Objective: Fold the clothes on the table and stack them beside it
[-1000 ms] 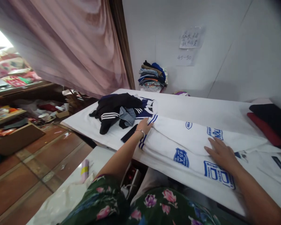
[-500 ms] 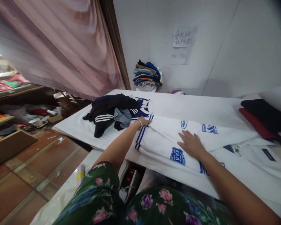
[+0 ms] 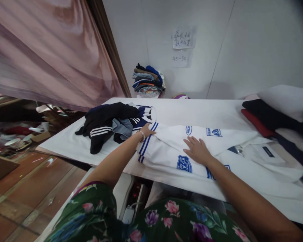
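Note:
A white shirt (image 3: 166, 146) with blue printed badges lies on its front, folded in lengthwise, on the white table (image 3: 192, 111). Its blue-striped hem points left, while the collar with a dark label lies to the right. My left hand (image 3: 148, 129), with a bracelet at the wrist, is at the upper corner of the striped hem, closed on the fabric; some of its fingers are hidden. Spread flat on the middle of the shirt is my right hand (image 3: 197, 149), fingers apart.
Left of the shirt lies a loose heap of black, denim and navy clothes (image 3: 111, 117). Folded clothes (image 3: 148, 80) are stacked against the wall. Dark and red garments (image 3: 257, 121) sit at the right. A pink curtain (image 3: 65, 50) hangs at the left.
The view has turned slightly to the right, so everything appears shifted left. Both hands keep their places on the shirt, which looks unchanged.

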A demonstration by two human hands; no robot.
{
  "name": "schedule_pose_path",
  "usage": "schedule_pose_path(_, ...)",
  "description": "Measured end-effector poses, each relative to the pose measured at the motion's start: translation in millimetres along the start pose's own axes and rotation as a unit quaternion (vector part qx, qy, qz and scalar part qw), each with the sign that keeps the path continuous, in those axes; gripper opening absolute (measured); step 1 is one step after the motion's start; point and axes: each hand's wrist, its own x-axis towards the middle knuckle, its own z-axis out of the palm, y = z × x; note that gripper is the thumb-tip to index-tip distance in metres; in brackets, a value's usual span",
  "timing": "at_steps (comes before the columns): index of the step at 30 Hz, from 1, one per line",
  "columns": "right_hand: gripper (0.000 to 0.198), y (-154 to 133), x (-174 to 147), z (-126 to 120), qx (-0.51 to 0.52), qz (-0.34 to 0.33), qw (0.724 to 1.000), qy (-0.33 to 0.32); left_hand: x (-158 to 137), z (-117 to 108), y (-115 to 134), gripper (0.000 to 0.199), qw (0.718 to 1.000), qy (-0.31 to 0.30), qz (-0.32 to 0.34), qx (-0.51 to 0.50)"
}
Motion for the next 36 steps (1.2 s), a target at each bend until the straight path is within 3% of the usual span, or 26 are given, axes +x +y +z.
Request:
schedule_pose_path(6,0.068,-13,-3,-9,0.037,-0.045,0.998,-0.025,3,0,-2,0.094,0.998,-0.017,-0.034,0.042)
schedule_pose_path(9,0.062,-16,-5,-5,0.027,-0.056,0.997,-0.036,-2,-1,-1,0.088,0.998,-0.010,-0.022,0.060)
schedule_pose_path(14,0.047,-11,-6,-2,0.049,-0.054,0.997,0.003,-19,2,15,0.067,0.985,0.046,0.105,0.126)
schedule_pose_path(18,0.045,-8,-6,-3,0.100,-0.043,0.994,0.029,-26,9,20,0.071,0.956,-0.051,0.227,0.179)
schedule_pose_path(21,0.045,-9,-5,-8,0.125,-0.037,0.991,0.029,-27,9,19,0.060,0.945,-0.095,0.253,0.187)
schedule_pose_path(24,0.045,-14,-6,-20,0.134,-0.038,0.990,0.034,-33,0,22,0.034,0.939,-0.048,0.283,0.189)
schedule_pose_path(27,0.046,-20,-13,-28,0.124,-0.063,0.989,0.044,-45,-8,23,0.036,0.920,0.021,0.340,0.195)
schedule_pose_path(29,0.046,-24,-20,-27,0.106,-0.083,0.991,0.019,-55,-8,19,0.037,0.908,0.014,0.365,0.203)
schedule_pose_path(33,0.054,-29,-33,-16,0.063,-0.102,0.991,-0.058,-67,3,7,0.040,0.915,-0.084,0.331,0.215)
schedule_pose_path(36,0.061,-25,-35,-22,0.082,-0.105,0.989,-0.068,-70,3,9,0.050,0.932,-0.112,0.275,0.208)
